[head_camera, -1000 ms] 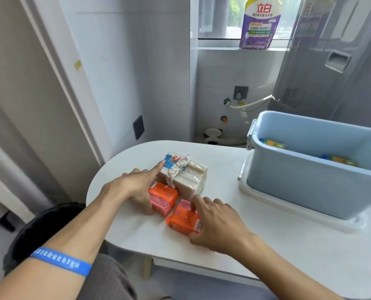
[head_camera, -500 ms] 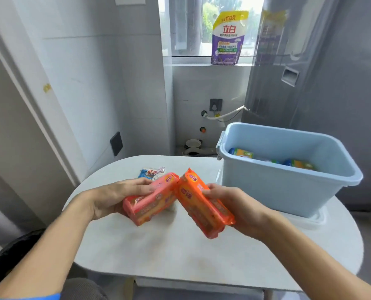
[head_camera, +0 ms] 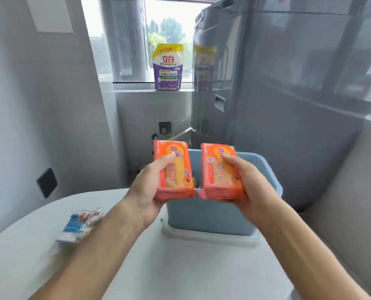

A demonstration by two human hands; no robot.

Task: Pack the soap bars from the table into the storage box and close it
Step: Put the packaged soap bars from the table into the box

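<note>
My left hand (head_camera: 150, 187) grips one orange soap pack (head_camera: 173, 169), held upright. My right hand (head_camera: 248, 182) grips a second orange soap pack (head_camera: 220, 172) beside it. Both packs hang side by side above the near rim of the open light-blue storage box (head_camera: 212, 215), and they hide most of its inside. The box stands on its white lid (head_camera: 204, 238) on the white table (head_camera: 180, 273). A white soap pack with a blue and red label (head_camera: 80, 224) lies blurred on the table at the left, partly behind my left forearm.
A tall grey refrigerator (head_camera: 288, 105) stands right behind the box. A purple and yellow detergent pouch (head_camera: 168, 68) sits on the window sill. A grey wall with a black plate (head_camera: 47, 182) runs along the left.
Both hands lifted the orange packs off the table, turned them upright and carried them forward and up over the box. My view swung right and upward.
</note>
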